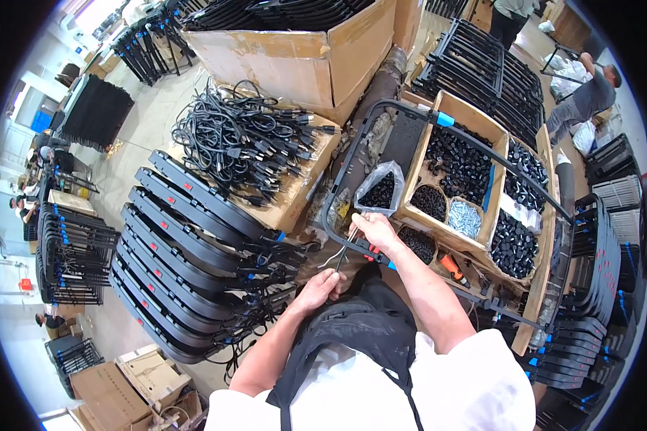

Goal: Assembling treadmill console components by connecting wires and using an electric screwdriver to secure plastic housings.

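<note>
My right hand (pixel 375 230) is closed with its fingertips pinched on a thin, bent metal rod (pixel 336 258), just over the near corner of a black tubular frame (pixel 325 205). Lower and to the left, my left hand (pixel 321 289) is also closed, gripping the rod's lower end. The rod's exact kind is too small to make out. Beyond my right hand sits a clear plastic bag (pixel 379 188) of small black parts. The tubular frame, with blue tape on its bars, lies across a wooden tray (pixel 402 205).
The tray's compartments hold black knobs (pixel 456 169), silver screws (pixel 465 218) and other black parts. An orange-and-black power tool (pixel 453 267) lies near my right forearm. To the left are stacked black panels (pixel 172 266) and a cable heap (pixel 230 144). A large cardboard box (pixel 266 61) stands behind.
</note>
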Motion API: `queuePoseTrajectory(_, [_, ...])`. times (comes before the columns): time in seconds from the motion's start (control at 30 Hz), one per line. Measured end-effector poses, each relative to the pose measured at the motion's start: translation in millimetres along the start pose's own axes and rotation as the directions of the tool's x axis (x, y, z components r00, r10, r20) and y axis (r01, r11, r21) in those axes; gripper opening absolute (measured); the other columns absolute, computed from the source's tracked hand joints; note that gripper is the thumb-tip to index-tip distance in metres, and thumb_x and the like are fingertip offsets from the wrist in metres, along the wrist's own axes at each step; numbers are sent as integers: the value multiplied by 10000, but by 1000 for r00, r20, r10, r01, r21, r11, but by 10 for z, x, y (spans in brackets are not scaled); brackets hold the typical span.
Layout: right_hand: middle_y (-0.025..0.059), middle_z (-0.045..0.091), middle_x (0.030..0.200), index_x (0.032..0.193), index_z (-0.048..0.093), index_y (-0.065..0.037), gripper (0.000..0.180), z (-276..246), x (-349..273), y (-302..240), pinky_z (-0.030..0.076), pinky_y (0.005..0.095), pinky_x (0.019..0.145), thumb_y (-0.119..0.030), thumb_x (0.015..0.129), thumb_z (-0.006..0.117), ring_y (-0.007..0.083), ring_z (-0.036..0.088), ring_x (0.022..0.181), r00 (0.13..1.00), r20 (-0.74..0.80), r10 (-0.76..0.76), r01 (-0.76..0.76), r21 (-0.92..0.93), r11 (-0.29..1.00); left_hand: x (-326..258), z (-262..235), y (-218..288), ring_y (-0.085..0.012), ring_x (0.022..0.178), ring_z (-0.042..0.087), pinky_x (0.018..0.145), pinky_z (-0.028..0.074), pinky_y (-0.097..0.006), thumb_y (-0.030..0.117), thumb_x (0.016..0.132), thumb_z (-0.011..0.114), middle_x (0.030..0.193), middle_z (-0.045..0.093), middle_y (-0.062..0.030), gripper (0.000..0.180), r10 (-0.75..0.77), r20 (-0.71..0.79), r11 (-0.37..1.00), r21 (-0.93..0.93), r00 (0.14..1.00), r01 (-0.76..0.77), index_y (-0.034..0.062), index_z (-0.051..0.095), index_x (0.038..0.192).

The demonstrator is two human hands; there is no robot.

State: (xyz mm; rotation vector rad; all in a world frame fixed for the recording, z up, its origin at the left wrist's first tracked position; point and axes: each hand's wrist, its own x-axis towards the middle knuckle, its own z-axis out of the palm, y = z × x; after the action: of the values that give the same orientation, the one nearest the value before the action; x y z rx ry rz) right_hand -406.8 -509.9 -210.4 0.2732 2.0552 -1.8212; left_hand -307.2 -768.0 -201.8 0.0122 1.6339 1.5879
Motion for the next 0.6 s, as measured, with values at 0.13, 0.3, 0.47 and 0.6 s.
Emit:
queuePoseTrajectory(0.13, [92,767,806,871,748,-23,433,61,-72,-180,580,342,743,-377,1062,586,175,734,764,996,-94,-6,-6,-127,992,-37,-36,-124,-100,744,571,704,505,-268,285,1135,503,790,592,0,309,71,-58,980,193,996,-58,30,663,1202])
queuePoseTrajectory(0.3, [40,708,753,863,711,-46,424,13,17,-165,554,321,672,-393,1073,590,152,673,670,997,-13,-74,72,-114,991,-159,-117,123,-67,681,419,618,367,-254,275,1130,533,788,494,55,309,-41,54,998,-47,998,44,48,663,1294])
queuePoseTrajectory(0.47, [25,638,698,912,654,-57,384,-138,164,-84,439,279,424,-362,1119,546,109,553,484,890,-440,118,81,409,909,-103,-174,82,-95,756,563,733,496,-269,258,1131,532,841,592,17,304,35,-72,996,-80,997,-41,39,665,1296])
queuePoseTrajectory(0.6, [21,610,705,945,635,-59,373,-373,323,-57,435,283,391,-360,1131,517,104,530,465,808,-570,150,233,543,807,174,-3,267,-138,902,678,858,573,-307,215,1121,530,988,708,-35,294,104,-138,984,159,985,-81,19,671,1288])
